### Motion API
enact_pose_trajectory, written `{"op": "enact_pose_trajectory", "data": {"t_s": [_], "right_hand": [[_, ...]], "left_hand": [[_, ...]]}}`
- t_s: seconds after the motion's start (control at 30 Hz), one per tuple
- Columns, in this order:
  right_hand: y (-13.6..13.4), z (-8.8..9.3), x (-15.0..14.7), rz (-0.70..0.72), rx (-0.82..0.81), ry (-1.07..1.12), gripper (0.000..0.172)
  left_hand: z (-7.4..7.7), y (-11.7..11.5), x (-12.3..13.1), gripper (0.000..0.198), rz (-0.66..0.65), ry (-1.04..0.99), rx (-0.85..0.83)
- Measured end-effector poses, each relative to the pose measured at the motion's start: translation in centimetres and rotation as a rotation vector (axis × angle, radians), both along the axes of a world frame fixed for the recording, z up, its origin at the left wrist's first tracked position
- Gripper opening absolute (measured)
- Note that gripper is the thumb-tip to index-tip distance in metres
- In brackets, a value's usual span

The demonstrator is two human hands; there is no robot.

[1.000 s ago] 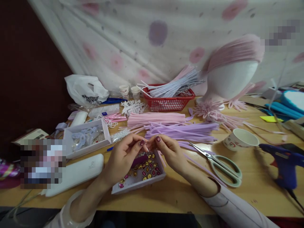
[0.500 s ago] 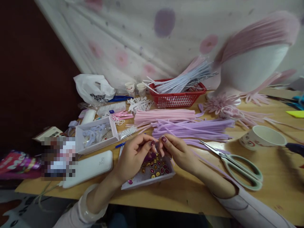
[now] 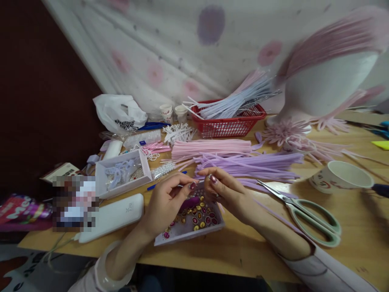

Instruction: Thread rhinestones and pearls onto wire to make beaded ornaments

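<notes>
My left hand (image 3: 170, 200) and my right hand (image 3: 228, 194) meet above a white box (image 3: 194, 235), fingertips close together. Thumb and forefinger of the left are pinched; whatever they grip is too small to make out. The right hand's fingers are curled, thumb against the forefinger, and its contents are hidden as well. Inside the box lie gold-rimmed magenta gems (image 3: 209, 219), small gold pieces (image 3: 201, 224) and something deep purple (image 3: 191, 204). Just behind the hands lies a bundle of lilac pipe cleaners (image 3: 249, 165).
Green-handled scissors (image 3: 304, 213) and a paper cup (image 3: 340, 178) are on the right. A white power bank (image 3: 114, 217) and a second white box (image 3: 124, 170) lie left. Behind are pink pipe cleaners (image 3: 209, 149), a red basket (image 3: 227, 127) and a white mannequin head (image 3: 325, 89).
My right hand has shifted slightly right and turned, opening a small gap between the two hands. The left hand stays pinched in nearly the same place. The view has moved a little.
</notes>
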State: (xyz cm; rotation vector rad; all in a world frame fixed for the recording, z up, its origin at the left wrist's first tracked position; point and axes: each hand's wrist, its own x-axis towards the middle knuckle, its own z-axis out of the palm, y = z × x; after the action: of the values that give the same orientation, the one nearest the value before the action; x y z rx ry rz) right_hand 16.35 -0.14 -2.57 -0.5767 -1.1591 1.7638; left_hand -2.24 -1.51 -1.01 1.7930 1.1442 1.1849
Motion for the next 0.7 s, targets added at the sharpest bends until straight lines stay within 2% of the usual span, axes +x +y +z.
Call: {"op": "enact_pose_trajectory", "data": {"t_s": [0.17, 0.37, 0.5, 0.7], "right_hand": [[0.3, 0.7, 0.0, 0.065, -0.053, 0.044, 0.038], [0.4, 1.2, 0.2, 0.163, -0.130, 0.016, 0.035], [0.4, 1.0, 0.3, 0.112, -0.081, -0.024, 0.039], [0.6, 0.4, 0.5, 0.025, 0.045, -0.158, 0.037]], "left_hand": [[-0.1, 0.0, -0.1, 0.014, 0.038, -0.001, -0.004], [-0.2, -0.1, -0.4, 0.016, 0.089, -0.068, -0.057], [-0.1, -0.3, -0.3, 0.014, 0.057, -0.018, -0.029], [0.1, -0.5, -0.1, 0.014, -0.070, 0.075, 0.048]]}}
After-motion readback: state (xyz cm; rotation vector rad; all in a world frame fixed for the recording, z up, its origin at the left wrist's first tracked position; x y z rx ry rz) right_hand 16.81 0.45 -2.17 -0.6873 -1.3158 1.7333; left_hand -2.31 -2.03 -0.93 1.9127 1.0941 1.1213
